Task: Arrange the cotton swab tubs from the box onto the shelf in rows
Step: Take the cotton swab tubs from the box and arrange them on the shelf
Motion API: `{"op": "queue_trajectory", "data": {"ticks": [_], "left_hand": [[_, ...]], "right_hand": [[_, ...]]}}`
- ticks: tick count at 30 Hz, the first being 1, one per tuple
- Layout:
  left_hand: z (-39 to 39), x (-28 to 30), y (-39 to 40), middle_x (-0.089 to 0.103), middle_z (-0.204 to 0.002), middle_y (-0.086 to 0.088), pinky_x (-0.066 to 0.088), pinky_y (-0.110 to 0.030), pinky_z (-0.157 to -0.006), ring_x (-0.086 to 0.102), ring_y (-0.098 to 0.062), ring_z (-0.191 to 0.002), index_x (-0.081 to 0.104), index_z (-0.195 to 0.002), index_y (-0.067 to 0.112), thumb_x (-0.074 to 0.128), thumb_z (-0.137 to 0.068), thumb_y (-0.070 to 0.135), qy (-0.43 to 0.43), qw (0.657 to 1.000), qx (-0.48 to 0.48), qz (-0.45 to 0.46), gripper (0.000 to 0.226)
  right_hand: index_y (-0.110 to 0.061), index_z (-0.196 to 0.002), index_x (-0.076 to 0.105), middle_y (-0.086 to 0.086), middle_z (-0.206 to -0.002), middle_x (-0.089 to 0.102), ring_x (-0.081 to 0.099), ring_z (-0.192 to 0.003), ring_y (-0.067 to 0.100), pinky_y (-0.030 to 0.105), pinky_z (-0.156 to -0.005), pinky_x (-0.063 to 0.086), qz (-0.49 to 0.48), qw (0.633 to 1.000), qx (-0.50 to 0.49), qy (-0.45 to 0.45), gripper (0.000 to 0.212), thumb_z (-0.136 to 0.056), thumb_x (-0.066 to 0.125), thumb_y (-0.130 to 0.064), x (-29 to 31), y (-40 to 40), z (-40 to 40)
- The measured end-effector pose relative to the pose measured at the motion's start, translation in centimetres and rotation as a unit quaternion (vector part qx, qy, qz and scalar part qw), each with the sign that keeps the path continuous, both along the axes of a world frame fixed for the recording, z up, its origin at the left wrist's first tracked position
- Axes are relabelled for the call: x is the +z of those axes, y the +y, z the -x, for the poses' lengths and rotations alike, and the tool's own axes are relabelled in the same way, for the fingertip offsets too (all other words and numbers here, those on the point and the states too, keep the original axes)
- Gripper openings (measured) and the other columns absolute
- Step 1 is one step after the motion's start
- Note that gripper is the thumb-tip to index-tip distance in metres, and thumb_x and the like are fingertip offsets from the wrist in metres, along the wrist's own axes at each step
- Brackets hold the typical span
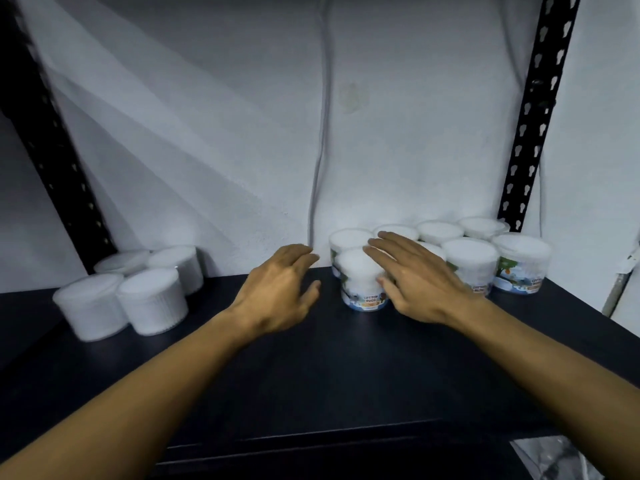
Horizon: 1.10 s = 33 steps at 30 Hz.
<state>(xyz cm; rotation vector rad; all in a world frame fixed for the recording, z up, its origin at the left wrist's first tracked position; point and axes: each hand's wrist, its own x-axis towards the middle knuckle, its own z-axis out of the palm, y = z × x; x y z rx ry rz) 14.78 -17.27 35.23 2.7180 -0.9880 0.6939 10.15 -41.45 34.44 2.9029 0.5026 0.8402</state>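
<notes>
Setting the newest cotton swab tub into the right-hand block on the shelf.
My right hand lies spread against its side, fingers straight, gripping nothing; my left hand hovers open just beside it (touching nothing); next, I judge, a nudge flush with the front row, then back to the box, which is out of view.

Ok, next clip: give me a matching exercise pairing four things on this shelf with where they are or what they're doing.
Things:
1. left hand
2. right hand
3. four plain white round plastic tubs
4. black perforated metal upright

States:
A. clustered at shelf's left end
B. touching a labelled tub
C. rising behind the right-hand tubs
D. open, above bare shelf

Pairs: 1-D, 2-B, 3-A, 4-C
</notes>
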Motion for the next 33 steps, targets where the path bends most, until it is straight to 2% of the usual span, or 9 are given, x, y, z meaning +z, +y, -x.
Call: {"op": "queue_trajectory", "data": {"ticks": [2, 4, 7, 13, 15, 18, 20, 25, 33], "left_hand": [[0.1, 0.3, 3.7, 0.035, -0.151, 0.005, 0.041, -0.035, -0.100, 0.026, -0.011, -0.139, 0.041, -0.143, 0.020, 0.048, -0.095, 0.041, 0.000, 0.999, 0.034, 0.002, 0.053], [0.0, 0.5, 7.8, 0.035, -0.151, 0.005, 0.041, -0.036, -0.099, 0.028, -0.013, -0.139, 0.042, -0.142, 0.020, 0.050, -0.094, 0.040, 0.005, 0.997, 0.074, 0.008, 0.052], [-0.3, 0.7, 14.1, 0.039, -0.149, 0.002, 0.041, -0.038, -0.099, 0.033, -0.017, -0.136, 0.045, -0.140, 0.018, 0.055, -0.092, 0.039, 0.010, 0.991, 0.131, 0.014, 0.054], [-1.1, 0.1, 23.9, 0.040, -0.145, -0.003, 0.041, -0.041, -0.096, 0.035, -0.022, -0.133, 0.039, -0.140, 0.014, 0.056, -0.091, 0.037, 0.047, 0.969, 0.244, 0.020, 0.057], [-1.8, -0.3, 25.9, 0.039, -0.145, -0.005, 0.040, -0.042, -0.097, 0.035, -0.024, -0.132, 0.037, -0.139, 0.013, 0.056, -0.090, 0.038, 0.069, 0.961, 0.266, 0.017, 0.059], [-3.6, -1.1, 27.8, 0.036, -0.147, -0.007, 0.038, -0.040, -0.101, 0.034, -0.025, -0.133, 0.032, -0.141, 0.012, 0.058, -0.089, 0.039, 0.075, 0.959, 0.274, 0.004, 0.064], [-4.4, -1.5, 28.2, 0.037, -0.145, -0.006, 0.038, -0.038, -0.100, 0.035, -0.025, -0.131, 0.033, -0.140, 0.012, 0.058, -0.090, 0.039, 0.067, 0.961, 0.268, -0.006, 0.062], [-5.9, -2.7, 29.1, 0.041, -0.143, -0.007, 0.039, -0.040, -0.100, 0.033, -0.027, -0.134, 0.041, -0.131, 0.011, 0.053, -0.092, 0.037, 0.059, 0.965, 0.255, -0.030, 0.048], [-5.6, -2.7, 28.5, 0.044, -0.140, -0.006, 0.038, -0.040, -0.102, 0.032, -0.027, -0.135, 0.042, -0.131, 0.012, 0.053, -0.093, 0.035, 0.062, 0.965, 0.255, -0.025, 0.046]], "right_hand": [[-0.011, -0.133, 0.048, 0.007, -0.139, 0.049, 0.041, -0.131, 0.025, 0.033, -0.109, 0.027, -0.023, 0.999, 0.037, 0.000, 0.047, -0.087, 0.054, -0.022, 0.6, 3.7, -0.4], [-0.015, -0.138, 0.042, 0.002, -0.145, 0.041, 0.034, -0.134, 0.020, 0.032, -0.110, 0.029, -0.054, 0.996, 0.068, 0.018, 0.048, -0.092, 0.049, -0.025, 0.9, 7.7, -1.0], [-0.021, -0.144, 0.032, -0.004, -0.150, 0.030, 0.026, -0.136, 0.014, 0.027, -0.109, 0.023, -0.072, 0.991, 0.104, 0.051, 0.051, -0.095, 0.043, -0.031, 0.6, 14.0, -2.5], [-0.018, -0.144, 0.029, 0.001, -0.150, 0.030, 0.028, -0.135, 0.018, 0.032, -0.109, 0.028, -0.083, 0.981, 0.149, 0.091, 0.055, -0.095, 0.045, -0.036, -0.5, 25.1, -6.2], [-0.017, -0.145, 0.026, 0.003, -0.152, 0.025, 0.022, -0.138, 0.019, 0.033, -0.110, 0.026, -0.087, 0.979, 0.154, 0.100, 0.060, -0.094, 0.047, -0.040, -0.7, 28.0, -7.3], [-0.016, -0.148, 0.020, 0.005, -0.157, 0.013, 0.007, -0.144, 0.021, 0.033, -0.114, 0.015, -0.080, 0.978, 0.149, 0.118, 0.066, -0.094, 0.047, -0.044, -0.9, 31.5, -8.8], [-0.015, -0.148, 0.019, 0.007, -0.157, 0.010, 0.004, -0.144, 0.022, 0.032, -0.115, 0.009, -0.065, 0.980, 0.142, 0.122, 0.065, -0.095, 0.045, -0.043, -1.0, 32.8, -9.3], [-0.011, -0.146, 0.022, 0.010, -0.155, 0.020, 0.012, -0.142, 0.024, 0.031, -0.115, 0.005, -0.051, 0.982, 0.143, 0.113, 0.058, -0.098, 0.043, -0.036, -2.0, 34.2, -10.1], [-0.011, -0.145, 0.024, 0.011, -0.153, 0.024, 0.015, -0.141, 0.025, 0.032, -0.115, 0.004, -0.061, 0.982, 0.147, 0.102, 0.057, -0.097, 0.043, -0.035, -2.4, 33.9, -9.8]]}}
